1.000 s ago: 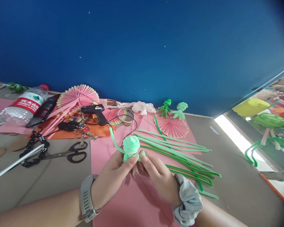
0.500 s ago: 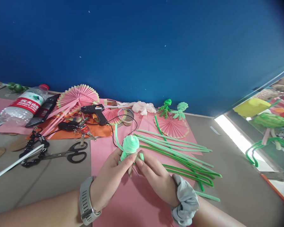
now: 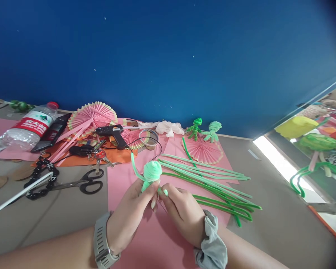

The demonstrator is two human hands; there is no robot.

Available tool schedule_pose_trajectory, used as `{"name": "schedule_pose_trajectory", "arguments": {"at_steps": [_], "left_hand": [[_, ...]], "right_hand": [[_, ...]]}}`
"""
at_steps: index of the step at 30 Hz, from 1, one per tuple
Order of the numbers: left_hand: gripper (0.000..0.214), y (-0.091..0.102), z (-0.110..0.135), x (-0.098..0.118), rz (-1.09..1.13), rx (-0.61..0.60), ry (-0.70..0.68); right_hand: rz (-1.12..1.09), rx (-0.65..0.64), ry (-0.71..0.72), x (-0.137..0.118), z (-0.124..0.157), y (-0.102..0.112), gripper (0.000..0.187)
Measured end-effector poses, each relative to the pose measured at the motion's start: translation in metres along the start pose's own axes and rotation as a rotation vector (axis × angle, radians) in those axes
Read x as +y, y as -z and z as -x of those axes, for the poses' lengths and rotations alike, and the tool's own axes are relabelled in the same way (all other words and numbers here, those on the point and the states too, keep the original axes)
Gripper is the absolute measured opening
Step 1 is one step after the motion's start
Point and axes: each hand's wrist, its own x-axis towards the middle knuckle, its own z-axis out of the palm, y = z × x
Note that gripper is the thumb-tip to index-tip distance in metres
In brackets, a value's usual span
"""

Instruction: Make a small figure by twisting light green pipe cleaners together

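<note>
My left hand (image 3: 131, 213), with a grey watch on its wrist, is closed on the stem of a mint-green pipe-cleaner figure (image 3: 151, 172) with a coiled round head. A loose end of the figure sticks up to the left. My right hand (image 3: 179, 211), a grey scrunchie at its wrist, pinches the same figure's lower end just beside the left fingers. Both hands hover over a pink paper sheet (image 3: 123, 179).
Several green pipe cleaners (image 3: 212, 183) lie right of the hands. Black scissors (image 3: 84, 183), keys (image 3: 100, 155), a black glue gun (image 3: 112, 131), pink paper fans (image 3: 92, 114), a water bottle (image 3: 30, 125), a tape roll (image 3: 149, 135) and two finished green figures (image 3: 204, 130) crowd the table's back.
Both hands have drawn slightly toward me and together; the right hand's pinch has shifted lower on the figure. The loose end has swung a little left.
</note>
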Motion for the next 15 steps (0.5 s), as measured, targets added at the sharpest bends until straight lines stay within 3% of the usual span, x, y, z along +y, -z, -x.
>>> {"name": "schedule_pose_trajectory", "arguments": {"at_steps": [7, 11, 15], "left_hand": [[0.032, -0.001, -0.003, 0.013, -0.081, 0.063, 0.010], [0.036, 0.001, -0.005, 0.013, -0.185, 0.101, 0.006], [0.029, 0.003, -0.006, 0.010, -0.166, 0.009, 0.015]], "right_hand": [[-0.240, 0.131, -0.153, 0.003, -0.005, -0.007, 0.033], [-0.263, 0.096, -0.157, 0.005, -0.007, -0.008, 0.032], [-0.329, 0.153, -0.124, 0.008, -0.009, -0.006, 0.030]]}}
